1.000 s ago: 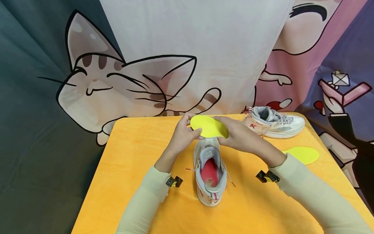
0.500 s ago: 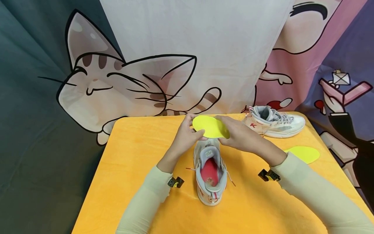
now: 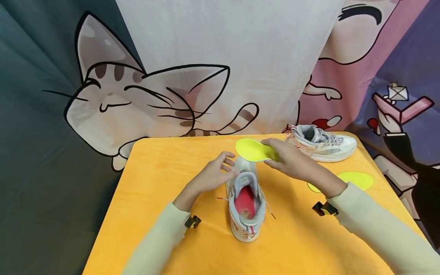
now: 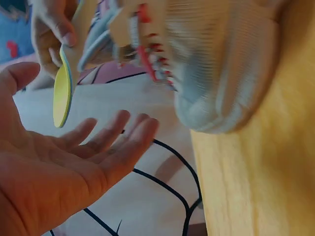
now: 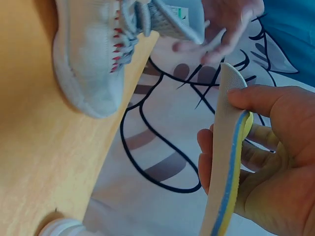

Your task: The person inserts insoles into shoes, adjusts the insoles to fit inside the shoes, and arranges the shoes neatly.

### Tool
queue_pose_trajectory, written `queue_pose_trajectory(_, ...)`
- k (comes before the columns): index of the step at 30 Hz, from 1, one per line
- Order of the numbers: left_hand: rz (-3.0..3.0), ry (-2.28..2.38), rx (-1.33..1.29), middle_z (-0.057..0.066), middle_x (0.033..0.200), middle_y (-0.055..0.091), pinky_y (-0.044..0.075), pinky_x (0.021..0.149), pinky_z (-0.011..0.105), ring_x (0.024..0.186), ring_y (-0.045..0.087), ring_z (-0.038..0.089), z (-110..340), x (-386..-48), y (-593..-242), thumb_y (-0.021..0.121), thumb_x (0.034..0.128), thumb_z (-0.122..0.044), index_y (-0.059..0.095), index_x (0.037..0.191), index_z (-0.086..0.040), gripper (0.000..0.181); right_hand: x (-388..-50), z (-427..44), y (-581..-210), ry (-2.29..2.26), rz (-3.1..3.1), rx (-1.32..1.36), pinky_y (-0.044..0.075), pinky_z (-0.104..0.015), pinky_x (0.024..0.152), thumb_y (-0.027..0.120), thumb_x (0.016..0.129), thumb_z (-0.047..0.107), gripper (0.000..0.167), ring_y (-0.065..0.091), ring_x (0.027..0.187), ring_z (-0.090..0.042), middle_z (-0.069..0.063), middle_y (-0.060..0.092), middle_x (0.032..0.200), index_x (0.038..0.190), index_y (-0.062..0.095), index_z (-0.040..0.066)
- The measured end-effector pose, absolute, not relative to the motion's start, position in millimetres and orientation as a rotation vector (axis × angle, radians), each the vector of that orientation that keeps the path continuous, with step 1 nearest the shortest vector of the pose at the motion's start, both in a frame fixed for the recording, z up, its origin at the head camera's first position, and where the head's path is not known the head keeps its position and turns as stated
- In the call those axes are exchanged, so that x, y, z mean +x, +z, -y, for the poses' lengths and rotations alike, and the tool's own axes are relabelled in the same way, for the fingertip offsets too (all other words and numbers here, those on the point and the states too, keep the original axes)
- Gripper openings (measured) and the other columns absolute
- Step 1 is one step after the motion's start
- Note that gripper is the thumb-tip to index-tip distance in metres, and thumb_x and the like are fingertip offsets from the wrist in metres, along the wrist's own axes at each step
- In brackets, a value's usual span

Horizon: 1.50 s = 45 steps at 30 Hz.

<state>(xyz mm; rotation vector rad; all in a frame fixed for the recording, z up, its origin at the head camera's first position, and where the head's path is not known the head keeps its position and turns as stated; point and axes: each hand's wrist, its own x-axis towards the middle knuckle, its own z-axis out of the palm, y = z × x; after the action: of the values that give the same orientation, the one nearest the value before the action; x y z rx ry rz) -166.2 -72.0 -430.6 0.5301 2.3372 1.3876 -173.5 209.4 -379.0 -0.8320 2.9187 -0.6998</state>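
Observation:
In the head view a yellow insole (image 3: 253, 150) is held up over the toe of a grey-white sneaker (image 3: 249, 227). My right hand (image 3: 292, 158) pinches its right end between thumb and fingers. The right wrist view shows the insole (image 5: 225, 147) edge-on, with a pale mesh face and a blue layer. Apart from it, my left hand (image 3: 214, 173) hovers beside the sneaker's left side, fingers loosely bent and holding nothing. The left wrist view shows that palm (image 4: 54, 167) bare. The sneaker stands heel towards me, its red inside (image 3: 245, 202) visible and laces loose.
A second sneaker (image 3: 324, 145) stands at the table's back right, toe pointing right. In front of it a second yellow insole (image 3: 355, 180) lies flat, partly behind my right forearm. The yellow table (image 3: 165, 198) ends at a printed curtain (image 3: 206, 38).
My left hand has let go of the insole and moved down and left. The right hand, still pinching the insole, has shifted slightly right.

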Motion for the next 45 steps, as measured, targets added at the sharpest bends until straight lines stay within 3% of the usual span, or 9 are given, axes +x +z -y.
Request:
queue_pose_trajectory(4, -2.390, 1.207, 0.575, 0.017, 0.139, 0.059, 0.053, 0.100, 0.048, 0.124, 0.060, 0.036, 77, -157, -439, 0.073, 0.0927, -0.037, 0.047, 0.147, -0.008, 0.067, -172, -216, -382, -0.673, -2.917, -0.851, 0.052, -0.051, 0.096, 0.077, 0.093, 0.015, 0.053, 0.063, 0.112, -0.031, -0.018, 0.065, 0.133, 0.140, 0.055, 0.001)
queue_pose_trajectory(10, -2.444, 1.103, 0.637, 0.012, 0.129, 0.065, 0.055, 0.087, 0.037, 0.109, 0.065, 0.030, 78, -144, -450, 0.078, 0.0880, -0.037, 0.056, 0.138, -0.008, 0.062, -170, -224, -385, -0.632, -2.918, -0.857, 0.053, -0.053, 0.098, 0.077, 0.094, 0.013, 0.050, 0.064, 0.115, -0.033, -0.018, 0.066, 0.131, 0.138, 0.056, 0.001)
queue_pose_trajectory(25, -2.439, 1.231, 0.596, 0.002, 0.114, 0.064, 0.056, 0.076, 0.024, 0.096, 0.065, 0.018, 78, -130, -460, 0.080, 0.0896, -0.029, 0.061, 0.125, -0.011, 0.044, -169, -230, -387, -0.610, -2.919, -0.843, 0.052, -0.053, 0.096, 0.079, 0.091, 0.010, 0.050, 0.063, 0.113, -0.032, -0.017, 0.068, 0.129, 0.135, 0.058, 0.001)
queue_pose_trajectory(31, -2.435, 1.243, 0.618, 0.007, 0.093, 0.063, 0.047, 0.057, 0.021, 0.068, 0.057, 0.010, 73, -126, -463, 0.081, 0.0881, -0.023, 0.061, 0.118, -0.011, 0.039, -169, -232, -391, -0.638, -2.904, -0.840, 0.054, -0.053, 0.096, 0.080, 0.091, 0.010, 0.050, 0.065, 0.112, -0.031, -0.017, 0.068, 0.129, 0.136, 0.058, 0.002)
queue_pose_trajectory(35, -2.491, 1.201, 0.642, 0.004, 0.087, 0.061, 0.043, 0.052, 0.020, 0.058, 0.050, 0.006, 68, -127, -461, 0.080, 0.0893, -0.022, 0.066, 0.115, -0.009, 0.032, -169, -233, -394, -0.655, -2.898, -0.863, 0.054, -0.052, 0.095, 0.080, 0.090, 0.010, 0.051, 0.065, 0.110, -0.030, -0.016, 0.068, 0.128, 0.135, 0.058, 0.003)
queue_pose_trajectory(45, -2.567, 1.078, 0.590, 0.000, 0.095, 0.063, 0.048, 0.067, 0.024, 0.084, 0.054, 0.015, 59, -129, -457, 0.083, 0.0864, -0.028, 0.069, 0.115, -0.009, 0.037, -167, -235, -397, -0.664, -2.876, -0.837, 0.054, -0.053, 0.095, 0.079, 0.090, 0.009, 0.051, 0.065, 0.112, -0.031, -0.017, 0.068, 0.128, 0.136, 0.058, 0.003)
